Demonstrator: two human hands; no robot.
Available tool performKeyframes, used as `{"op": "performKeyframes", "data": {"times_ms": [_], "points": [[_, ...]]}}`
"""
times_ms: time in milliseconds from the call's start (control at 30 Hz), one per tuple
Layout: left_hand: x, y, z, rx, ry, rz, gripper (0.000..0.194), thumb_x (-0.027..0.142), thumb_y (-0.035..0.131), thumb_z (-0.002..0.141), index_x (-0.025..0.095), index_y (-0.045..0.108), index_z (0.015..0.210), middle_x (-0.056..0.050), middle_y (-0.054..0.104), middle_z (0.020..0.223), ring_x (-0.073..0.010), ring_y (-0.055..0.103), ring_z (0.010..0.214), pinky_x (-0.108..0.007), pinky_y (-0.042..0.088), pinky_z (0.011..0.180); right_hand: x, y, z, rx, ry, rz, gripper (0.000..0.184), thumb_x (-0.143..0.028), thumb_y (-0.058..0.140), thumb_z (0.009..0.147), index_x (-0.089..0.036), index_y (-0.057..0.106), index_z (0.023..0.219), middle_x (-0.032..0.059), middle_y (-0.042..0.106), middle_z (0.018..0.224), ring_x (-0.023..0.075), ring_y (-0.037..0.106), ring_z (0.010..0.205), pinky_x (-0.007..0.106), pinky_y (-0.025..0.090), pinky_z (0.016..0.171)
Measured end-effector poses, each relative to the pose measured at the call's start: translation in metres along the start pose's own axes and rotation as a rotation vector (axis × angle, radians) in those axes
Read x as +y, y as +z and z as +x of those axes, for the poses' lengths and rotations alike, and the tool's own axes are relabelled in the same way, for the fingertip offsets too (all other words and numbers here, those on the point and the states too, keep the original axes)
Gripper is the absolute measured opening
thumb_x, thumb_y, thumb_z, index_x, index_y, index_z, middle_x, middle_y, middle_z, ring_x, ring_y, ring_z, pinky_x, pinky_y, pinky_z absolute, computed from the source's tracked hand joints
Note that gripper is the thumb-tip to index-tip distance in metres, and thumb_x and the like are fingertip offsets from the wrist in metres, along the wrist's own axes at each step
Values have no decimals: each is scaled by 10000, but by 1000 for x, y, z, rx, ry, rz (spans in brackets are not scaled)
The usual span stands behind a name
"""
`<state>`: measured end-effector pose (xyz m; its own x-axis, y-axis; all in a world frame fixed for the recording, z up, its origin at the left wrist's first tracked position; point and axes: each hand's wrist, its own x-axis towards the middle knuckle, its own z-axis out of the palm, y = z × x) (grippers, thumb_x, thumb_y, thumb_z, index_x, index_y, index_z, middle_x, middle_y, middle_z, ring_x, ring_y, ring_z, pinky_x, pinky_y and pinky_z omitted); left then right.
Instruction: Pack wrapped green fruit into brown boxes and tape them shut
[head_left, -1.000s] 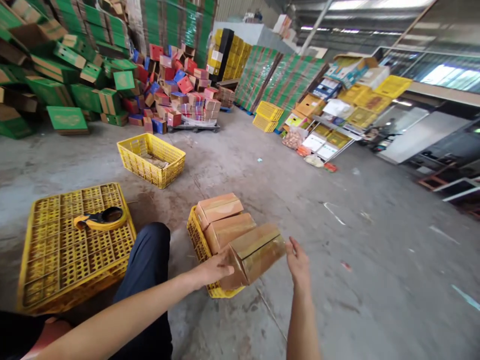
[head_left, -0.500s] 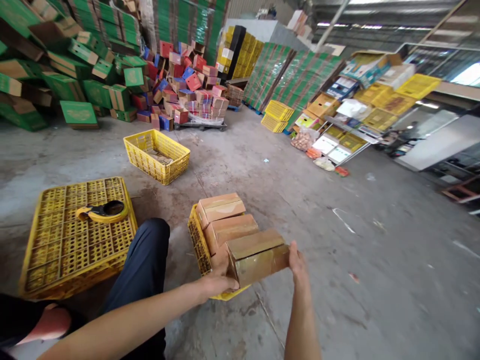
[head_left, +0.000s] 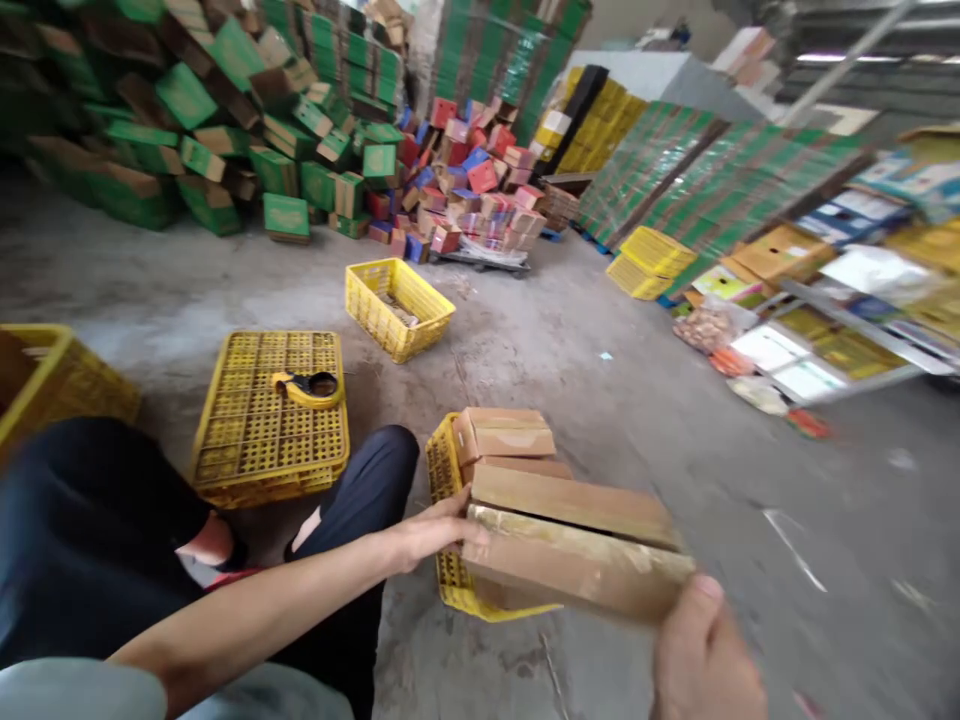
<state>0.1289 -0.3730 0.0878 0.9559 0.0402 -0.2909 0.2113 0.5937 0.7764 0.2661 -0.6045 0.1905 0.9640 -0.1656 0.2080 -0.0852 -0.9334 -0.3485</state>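
Note:
A taped cardboard box (head_left: 577,560) is held between my two hands above a yellow plastic crate (head_left: 444,470). My left hand (head_left: 439,530) grips the box's left end, fingers on its side. At the opposite end, closer to me, my right hand (head_left: 705,650) is closed on the corner, thumb on top. The box is tilted and hides much of the crate. Inside the crate, another cardboard box (head_left: 506,435) shows behind it, with part of one more beside that.
An upturned yellow crate (head_left: 262,440) by my knee carries a yellow-and-black tape dispenser (head_left: 307,390). Farther off stands an open yellow crate (head_left: 401,310). Another crate (head_left: 67,390) is at left. Piled green cartons (head_left: 285,215) and red and blue boxes (head_left: 480,180) fill the back.
The cardboard box has come up out of the crate toward me, still between both hands. My right hand has moved nearer. The view has swung left, showing another crate and my other leg.

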Motion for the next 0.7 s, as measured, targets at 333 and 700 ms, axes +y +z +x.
{"op": "performKeyframes", "data": {"times_ms": [333, 700], "points": [[93, -127, -120, 452, 521, 138, 970, 385, 809, 812, 255, 313, 1636, -57, 473, 1610, -316, 415, 1501, -438, 313, 1255, -175, 91, -54, -256, -352, 484, 876, -811, 303, 922, -176, 642, 1420, 211, 690, 1344, 452, 585, 1299, 549, 495, 1039], [43, -312, -212, 1074, 247, 185, 867, 563, 845, 743, 187, 566, 1472, -131, 542, 1548, -359, 264, 1569, -439, 189, 1282, -271, 262, -232, -868, -411, 743, 707, -834, 386, 848, -218, 695, 1004, 112, 785, 1077, 323, 705, 1090, 338, 559, 854]]}}
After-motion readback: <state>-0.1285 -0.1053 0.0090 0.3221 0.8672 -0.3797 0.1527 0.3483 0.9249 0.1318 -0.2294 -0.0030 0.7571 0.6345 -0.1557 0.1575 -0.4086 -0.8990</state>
